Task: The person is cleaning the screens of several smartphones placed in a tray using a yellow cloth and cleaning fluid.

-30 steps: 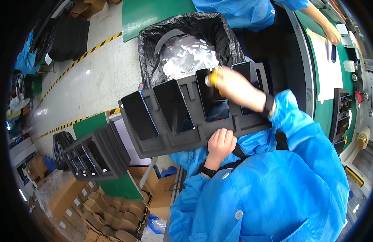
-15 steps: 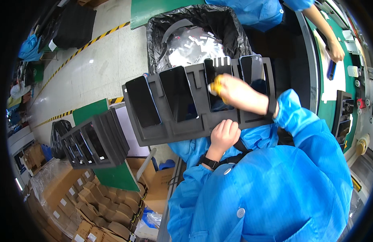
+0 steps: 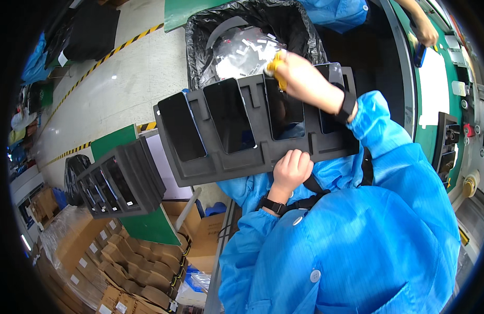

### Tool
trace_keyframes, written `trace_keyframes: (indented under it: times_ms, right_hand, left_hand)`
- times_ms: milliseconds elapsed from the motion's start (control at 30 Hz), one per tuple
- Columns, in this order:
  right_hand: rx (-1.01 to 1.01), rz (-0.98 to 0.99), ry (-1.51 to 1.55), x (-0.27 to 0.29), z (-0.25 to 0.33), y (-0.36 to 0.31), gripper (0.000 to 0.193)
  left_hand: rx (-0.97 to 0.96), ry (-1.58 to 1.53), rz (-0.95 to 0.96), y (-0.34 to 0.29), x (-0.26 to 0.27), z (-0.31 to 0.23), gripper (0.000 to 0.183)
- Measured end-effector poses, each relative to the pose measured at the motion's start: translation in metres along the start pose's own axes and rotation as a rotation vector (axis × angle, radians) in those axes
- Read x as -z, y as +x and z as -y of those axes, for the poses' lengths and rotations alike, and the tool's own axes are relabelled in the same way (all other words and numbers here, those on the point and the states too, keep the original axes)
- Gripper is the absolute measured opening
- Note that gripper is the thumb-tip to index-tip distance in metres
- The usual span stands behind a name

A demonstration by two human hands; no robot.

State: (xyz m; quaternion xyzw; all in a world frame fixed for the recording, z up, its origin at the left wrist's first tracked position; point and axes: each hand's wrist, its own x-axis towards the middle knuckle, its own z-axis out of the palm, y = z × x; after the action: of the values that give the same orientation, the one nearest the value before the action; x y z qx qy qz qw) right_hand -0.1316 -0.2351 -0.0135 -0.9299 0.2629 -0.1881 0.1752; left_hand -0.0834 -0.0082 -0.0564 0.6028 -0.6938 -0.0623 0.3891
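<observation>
A black foam tray [image 3: 221, 170] lies across my lap with several dark-screened smartphones in its slots. My left hand [image 3: 292, 170] is closed over the tray's near edge. Over the far end of the third smartphone [image 3: 286, 112] from the left is my right hand [image 3: 307, 78], closed around a small yellow tool [image 3: 276, 68] with a whitish end; its exact kind does not show. The fourth smartphone [image 3: 330, 73], at the right, is partly covered by my right wrist. To the left lie two more smartphones, the leftmost phone [image 3: 181, 125] and its neighbour [image 3: 229, 115].
Beyond the tray stands a bin lined with a black bag [image 3: 200, 57], holding clear film and white scraps. Stacked foam trays [image 3: 147, 183] with phones stand at left, above cardboard dividers [image 3: 142, 261]. At upper right, another person's hand [image 3: 425, 31] holds a blue phone [image 3: 420, 55].
My right hand has moved away from me along the third smartphone, toward its far end, carrying the yellow tool. My left hand keeps its grip on the tray. The other person's hand has shifted.
</observation>
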Motion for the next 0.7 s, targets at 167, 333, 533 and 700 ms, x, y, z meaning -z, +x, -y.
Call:
trace_keyframes:
  times_ms: [167, 333, 533, 700]
  right_hand:
    - [0.253, 0.369, 0.18, -0.017, 0.04, -0.07, 0.033]
    - [0.02, -0.051, -0.059, 0.001, -0.009, 0.011, 0.021]
    - [-0.048, 0.112, 0.032, 0.01, 0.012, -0.023, 0.026]
    - [0.208, 0.096, 0.086, -0.014, 0.031, -0.019, 0.01]
  left_hand:
    - [-0.079, -0.02, 0.005, 0.001, -0.002, 0.003, 0.006]
    - [-0.067, 0.012, 0.051, 0.004, 0.004, -0.002, 0.01]
    - [-0.121, -0.018, 0.018, 0.004, -0.009, 0.003, 0.006]
    - [-0.076, 0.053, 0.02, 0.0, 0.004, 0.003, 0.009]
